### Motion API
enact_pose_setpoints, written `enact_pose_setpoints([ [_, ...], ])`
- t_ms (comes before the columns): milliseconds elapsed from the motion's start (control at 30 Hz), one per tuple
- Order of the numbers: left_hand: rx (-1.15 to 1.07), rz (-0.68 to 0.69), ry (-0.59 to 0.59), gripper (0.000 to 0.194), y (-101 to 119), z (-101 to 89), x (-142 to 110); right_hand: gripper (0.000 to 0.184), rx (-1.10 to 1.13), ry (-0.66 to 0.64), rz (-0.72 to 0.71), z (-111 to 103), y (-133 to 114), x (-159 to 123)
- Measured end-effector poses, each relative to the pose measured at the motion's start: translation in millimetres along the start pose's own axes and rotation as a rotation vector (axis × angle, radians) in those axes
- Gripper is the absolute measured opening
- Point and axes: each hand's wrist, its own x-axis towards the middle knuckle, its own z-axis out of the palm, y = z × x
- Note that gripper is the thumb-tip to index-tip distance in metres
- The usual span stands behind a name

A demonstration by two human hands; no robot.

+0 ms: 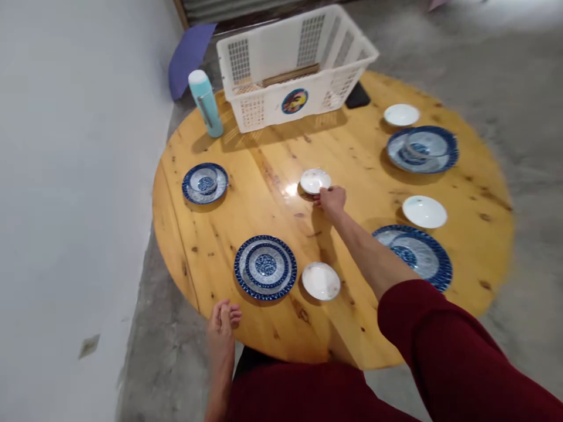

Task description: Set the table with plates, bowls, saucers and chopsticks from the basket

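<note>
My right hand (331,199) reaches to the middle of the round wooden table (352,328) and pinches the near rim of a small white saucer (314,179). My left hand (223,321) rests on the table's near edge with its fingers together, holding nothing, just in front of a blue patterned plate (265,267). Another small white saucer (321,281) lies right of that plate.
A white plastic basket (294,64) and a teal bottle (206,103) stand at the far side. Blue plates with bowls sit at the left (204,182) and far right (422,149); another blue plate (417,253) and white dishes (424,211) (401,114) lie right. A wall runs along the left.
</note>
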Motion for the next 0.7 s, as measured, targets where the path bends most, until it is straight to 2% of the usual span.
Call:
enact_pose_setpoints([
  [67,-0.013,-0.001,-0.006,0.056,2.2,1.6,2.2,0.017,0.000,0.035,0.067,4.7,-1.6,-2.6],
  [100,-0.014,0.004,-0.014,0.055,4.4,2.6,5.8,0.016,-0.015,0.012,0.070,6.5,-3.9,-7.8],
  [233,0.011,0.074,-0.110,0.047,26.0,9.8,38.3,0.016,-0.078,-0.232,-0.051,22.2,-21.6,-49.4],
  [333,0.025,0.133,-0.227,0.042,52.0,18.6,78.0,0.014,-0.104,-0.394,-0.115,51.4,-39.3,-89.4],
  [467,-0.002,0.166,-0.351,0.043,79.5,22.9,139.4,0.015,-0.173,-0.533,-0.172,104.2,-57.9,-137.1],
  [533,-0.009,0.151,-0.408,0.046,86.7,17.5,170.4,0.019,-0.237,-0.557,-0.195,128.1,-61.8,-156.6],
  [600,-0.005,0.127,-0.413,0.048,91.4,8.7,200.1,0.022,-0.304,-0.554,-0.216,146.1,-61.8,-172.9],
  [700,-0.007,0.083,-0.388,0.046,99.8,-2.1,240.1,0.023,-0.368,-0.517,-0.231,160.9,-57.5,-191.5],
])
